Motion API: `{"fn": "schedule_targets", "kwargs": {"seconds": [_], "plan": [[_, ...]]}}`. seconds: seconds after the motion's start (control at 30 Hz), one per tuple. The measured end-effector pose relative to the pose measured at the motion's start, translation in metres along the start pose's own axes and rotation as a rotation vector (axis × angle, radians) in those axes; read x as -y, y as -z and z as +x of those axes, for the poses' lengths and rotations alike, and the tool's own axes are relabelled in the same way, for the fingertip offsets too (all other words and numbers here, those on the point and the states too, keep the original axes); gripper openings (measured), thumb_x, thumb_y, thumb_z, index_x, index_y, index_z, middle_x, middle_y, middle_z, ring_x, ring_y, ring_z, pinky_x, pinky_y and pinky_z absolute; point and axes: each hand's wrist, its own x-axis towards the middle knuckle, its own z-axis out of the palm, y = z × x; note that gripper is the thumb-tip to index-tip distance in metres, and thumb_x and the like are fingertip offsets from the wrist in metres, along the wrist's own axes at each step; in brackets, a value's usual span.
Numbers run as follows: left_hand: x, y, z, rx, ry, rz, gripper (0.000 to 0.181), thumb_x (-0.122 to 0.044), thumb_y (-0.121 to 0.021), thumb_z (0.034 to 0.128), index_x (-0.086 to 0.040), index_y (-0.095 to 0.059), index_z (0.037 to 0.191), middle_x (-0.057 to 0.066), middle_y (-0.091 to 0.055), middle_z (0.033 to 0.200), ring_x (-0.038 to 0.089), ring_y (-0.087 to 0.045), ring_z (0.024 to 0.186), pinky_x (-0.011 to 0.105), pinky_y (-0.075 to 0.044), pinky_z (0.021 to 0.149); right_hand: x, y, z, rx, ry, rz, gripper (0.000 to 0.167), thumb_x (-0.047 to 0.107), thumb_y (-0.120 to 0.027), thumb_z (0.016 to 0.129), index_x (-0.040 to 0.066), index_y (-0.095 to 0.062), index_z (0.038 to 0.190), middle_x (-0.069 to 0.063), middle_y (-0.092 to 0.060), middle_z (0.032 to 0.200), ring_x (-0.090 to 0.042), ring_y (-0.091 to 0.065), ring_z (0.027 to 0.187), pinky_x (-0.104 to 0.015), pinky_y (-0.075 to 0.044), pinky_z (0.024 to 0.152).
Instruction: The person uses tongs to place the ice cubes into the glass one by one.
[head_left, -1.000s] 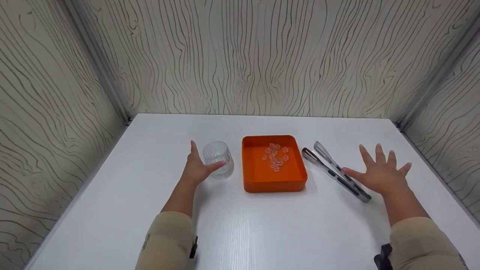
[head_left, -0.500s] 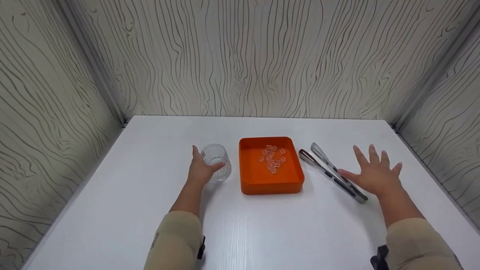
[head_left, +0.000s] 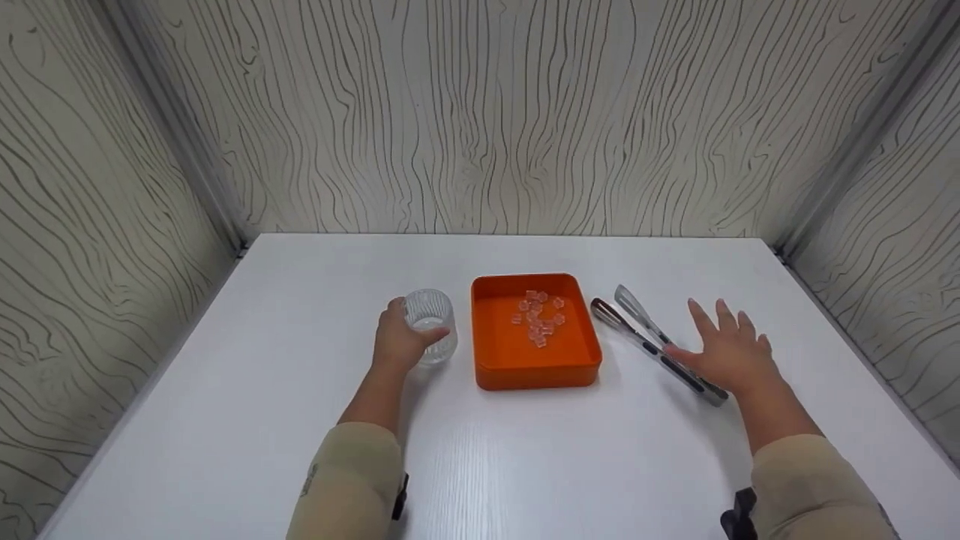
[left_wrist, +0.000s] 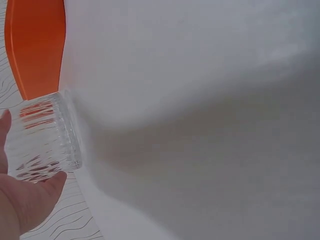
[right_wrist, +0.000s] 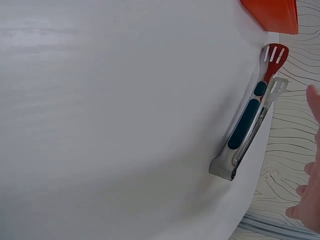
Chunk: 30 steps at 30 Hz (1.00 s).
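Note:
My left hand (head_left: 399, 339) is at a clear ribbed glass (head_left: 429, 307), its thumb across the near side and its fingers bending round the far left side. In the left wrist view the thumb (left_wrist: 42, 192) lies against the glass (left_wrist: 42, 135), which stands upright on the table. Fingers spread, my right hand (head_left: 729, 356) hovers over metal tongs (head_left: 649, 337) with dark grip pads, holding nothing. The right wrist view shows the tongs (right_wrist: 245, 120) lying on the table, one slotted head reddish, apart from the right hand (right_wrist: 310, 175).
Between the glass and the tongs stands an orange square tray (head_left: 536, 376) with several small clear cubes (head_left: 540, 322) in it. The white table (head_left: 480, 465) is bounded by wood-patterned panels (head_left: 480, 120) at the back and sides.
My left hand has come in against the glass and its fingers have bent round it. My right hand has moved left and lower over the tongs, fingers less spread. The view has shifted slightly.

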Motion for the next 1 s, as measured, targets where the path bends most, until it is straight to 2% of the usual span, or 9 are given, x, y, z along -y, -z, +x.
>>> {"fn": "schedule_targets", "kwargs": {"seconds": [0.13, 0.33, 0.43, 0.7, 1.0], "plan": [[0.001, 0.001, -0.001, -0.013, 0.0, -0.001, 0.096, -0.034, -0.082, 0.0649, -0.011, -0.025, 0.139, 0.01, -0.037, 0.138, 0.027, -0.037, 0.125, 0.044, -0.03, 0.105, 0.002, -0.007, 0.001, 0.008, 0.009, 0.0, 0.098, 0.071, -0.045, 0.079, 0.009, -0.009, 0.145, -0.034, -0.004, 0.143, -0.058, -0.004, 0.125, -0.073, -0.01, 0.095], [0.002, 0.006, -0.005, -0.032, -0.025, 0.016, 0.092, -0.031, -0.084, 0.0624, -0.009, -0.032, 0.135, 0.012, -0.043, 0.133, 0.027, -0.042, 0.12, 0.043, -0.035, 0.102, 0.004, -0.013, 0.001, 0.022, -0.01, 0.021, 0.097, 0.068, -0.049, 0.079, 0.009, -0.009, 0.146, -0.034, -0.004, 0.143, -0.057, -0.003, 0.126, -0.072, -0.011, 0.096], [0.002, 0.009, -0.008, -0.023, -0.042, 0.034, 0.09, -0.03, -0.084, 0.0626, -0.008, -0.033, 0.134, 0.013, -0.044, 0.131, 0.028, -0.043, 0.118, 0.044, -0.036, 0.101, 0.006, -0.015, 0.002, 0.037, -0.024, 0.038, 0.097, 0.068, -0.049, 0.079, 0.01, -0.008, 0.146, -0.033, -0.003, 0.143, -0.057, -0.001, 0.126, -0.071, -0.009, 0.096], [0.006, 0.017, -0.016, 0.013, -0.032, 0.079, 0.09, -0.032, -0.084, 0.0618, -0.011, -0.034, 0.134, 0.011, -0.045, 0.13, 0.027, -0.045, 0.116, 0.045, -0.04, 0.098, 0.006, -0.02, 0.0, 0.032, -0.005, 0.043, 0.098, 0.069, -0.048, 0.078, 0.011, -0.009, 0.146, -0.034, -0.004, 0.143, -0.057, -0.003, 0.125, -0.071, -0.01, 0.096], [0.003, 0.024, -0.029, 0.008, -0.09, 0.081, 0.087, -0.031, -0.083, 0.0624, -0.01, -0.037, 0.133, 0.01, -0.048, 0.129, 0.027, -0.047, 0.114, 0.046, -0.04, 0.097, 0.005, -0.024, 0.001, 0.049, -0.023, 0.044, 0.098, 0.069, -0.048, 0.078, 0.01, -0.008, 0.146, -0.033, -0.003, 0.143, -0.057, -0.002, 0.126, -0.071, -0.009, 0.096]]}}
